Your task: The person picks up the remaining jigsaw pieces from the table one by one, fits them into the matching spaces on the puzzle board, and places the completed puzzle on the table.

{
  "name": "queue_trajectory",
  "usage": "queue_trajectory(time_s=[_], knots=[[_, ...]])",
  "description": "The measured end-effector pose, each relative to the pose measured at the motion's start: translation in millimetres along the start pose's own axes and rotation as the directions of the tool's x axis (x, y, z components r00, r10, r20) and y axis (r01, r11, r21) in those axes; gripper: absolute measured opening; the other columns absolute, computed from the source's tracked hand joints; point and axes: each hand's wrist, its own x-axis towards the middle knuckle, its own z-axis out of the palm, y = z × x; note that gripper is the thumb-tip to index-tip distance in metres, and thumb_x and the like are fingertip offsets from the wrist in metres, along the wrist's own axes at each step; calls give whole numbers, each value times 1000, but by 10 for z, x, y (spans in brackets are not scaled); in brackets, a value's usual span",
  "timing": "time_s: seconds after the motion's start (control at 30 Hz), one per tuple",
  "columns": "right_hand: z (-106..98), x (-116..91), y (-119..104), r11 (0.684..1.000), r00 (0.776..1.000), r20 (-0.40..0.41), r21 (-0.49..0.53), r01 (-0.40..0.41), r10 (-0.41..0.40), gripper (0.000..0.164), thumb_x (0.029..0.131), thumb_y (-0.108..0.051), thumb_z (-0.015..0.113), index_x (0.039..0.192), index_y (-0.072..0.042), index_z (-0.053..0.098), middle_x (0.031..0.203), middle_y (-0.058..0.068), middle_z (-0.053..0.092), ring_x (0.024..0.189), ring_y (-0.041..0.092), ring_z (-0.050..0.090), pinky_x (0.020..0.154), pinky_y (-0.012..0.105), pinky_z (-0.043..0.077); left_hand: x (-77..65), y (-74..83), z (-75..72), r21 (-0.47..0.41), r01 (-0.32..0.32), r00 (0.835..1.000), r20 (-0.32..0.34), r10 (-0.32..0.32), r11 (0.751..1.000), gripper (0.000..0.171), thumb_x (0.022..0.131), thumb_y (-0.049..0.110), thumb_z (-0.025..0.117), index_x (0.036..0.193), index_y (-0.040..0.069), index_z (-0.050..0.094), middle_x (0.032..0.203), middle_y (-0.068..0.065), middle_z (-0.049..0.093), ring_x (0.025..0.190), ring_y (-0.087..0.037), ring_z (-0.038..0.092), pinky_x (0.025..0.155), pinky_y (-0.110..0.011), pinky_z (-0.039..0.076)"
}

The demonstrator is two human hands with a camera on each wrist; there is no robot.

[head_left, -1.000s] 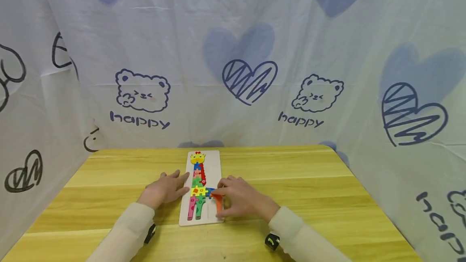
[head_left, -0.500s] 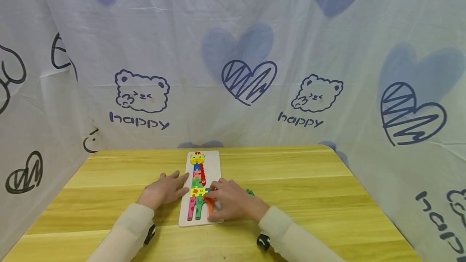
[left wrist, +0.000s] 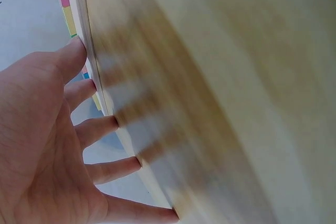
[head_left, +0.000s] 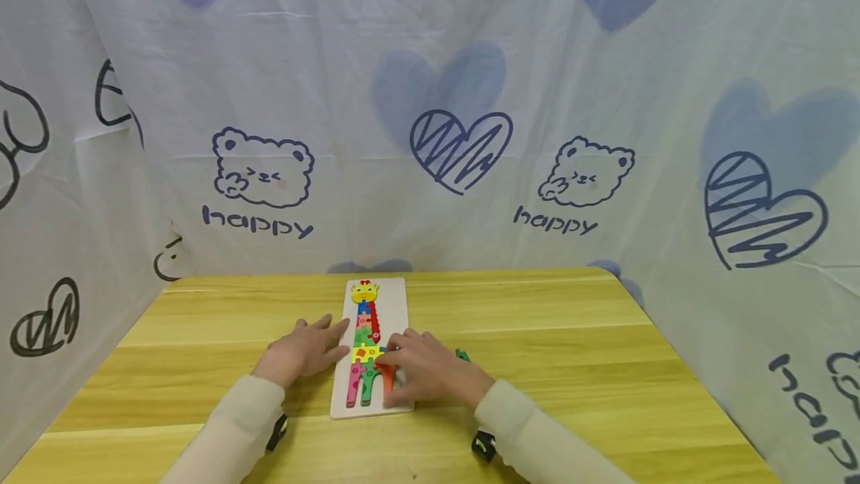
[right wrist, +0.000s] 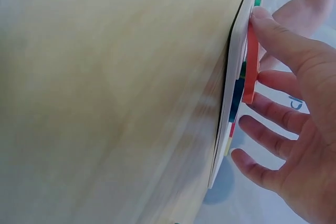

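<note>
A giraffe jigsaw (head_left: 366,334) of bright interlocking pieces lies on a white board (head_left: 395,305). My right hand (head_left: 430,368) pinches an orange leg piece (right wrist: 252,61) between thumb and fingers. In the right wrist view this piece sits tilted over the board, beside a dark blue piece (right wrist: 237,98). To its left, in the head view, are the green leg (head_left: 366,387) and the pink leg (head_left: 352,385). My left hand (head_left: 305,349) has its fingers spread, and their tips touch the board's left edge. Part of the blue piece is hidden behind my right fingers in the head view.
A green piece (head_left: 462,355) lies on the wooden table (head_left: 571,364), partly hidden behind my right wrist. White cloth (head_left: 463,245) printed with hearts and bears hangs behind the table and along both sides.
My right hand has moved left with the orange leg piece, in toward the green leg, then stayed nearly still. The green piece on the table has come into view. My left hand has stayed put.
</note>
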Motion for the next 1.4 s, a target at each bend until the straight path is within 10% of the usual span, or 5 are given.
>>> queue_trajectory(time_s=[0.63,1.4], knots=[[8,30,57,1000,1000,0,5,30,-30,60,84,-65,73,133,-29,70,131,-4,66,110,12,54,82,21,41,-14,-36,25,-16,-18,1000,-10,18,1000,66,106,52,50,162,22,35,168,-23,29,146,-67,25,104,-85,34],[-218,-797,751,1000,999,37,-22,-14,15,65,82,-43,86,139,-18,66,141,6,62,123,27,55,97,49,52,-4,8,-14,-8,-10,1000,3,10,1000,65,106,50,50,163,23,33,169,-22,28,147,-66,23,103,-87,32]])
